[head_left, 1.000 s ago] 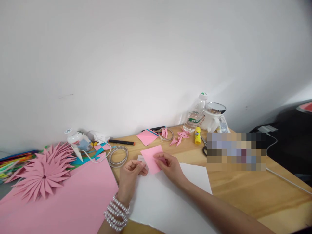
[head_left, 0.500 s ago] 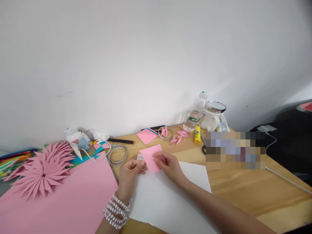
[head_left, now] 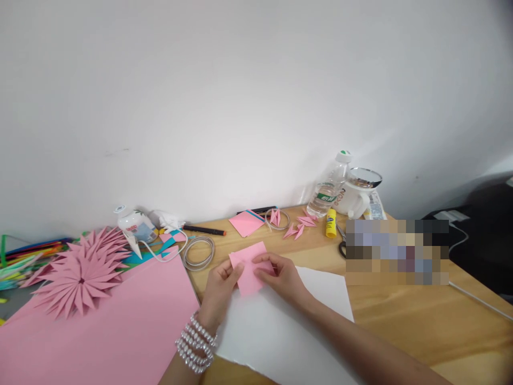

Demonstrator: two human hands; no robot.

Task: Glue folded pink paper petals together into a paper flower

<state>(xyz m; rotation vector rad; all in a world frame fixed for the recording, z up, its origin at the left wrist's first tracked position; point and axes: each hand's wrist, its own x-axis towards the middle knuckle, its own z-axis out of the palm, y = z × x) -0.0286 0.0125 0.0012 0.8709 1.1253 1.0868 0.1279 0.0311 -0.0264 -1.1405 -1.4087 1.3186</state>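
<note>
A small pink paper square point(head_left: 249, 264) is held just above a white sheet point(head_left: 280, 326) on the wooden table point(head_left: 401, 315). My left hand point(head_left: 220, 289), with a pearl bracelet at its wrist, pinches the square's left edge between thumb and fingers. My right hand point(head_left: 280, 275) grips its right side, fingers curled over the paper. Both hands are closed on the same square.
A big pink sheet point(head_left: 100, 331) and a pink paper flower point(head_left: 78, 275) lie at the left. Behind are coiled wire point(head_left: 199, 252), a black marker point(head_left: 204, 230), more pink squares point(head_left: 246, 222), folded pink pieces point(head_left: 298, 225), a glue stick point(head_left: 331, 223), a water bottle point(head_left: 326, 187) and a white mug point(head_left: 358, 195).
My left hand has moved up to the square's left edge and taken hold of it. The view has shifted slightly to the left.
</note>
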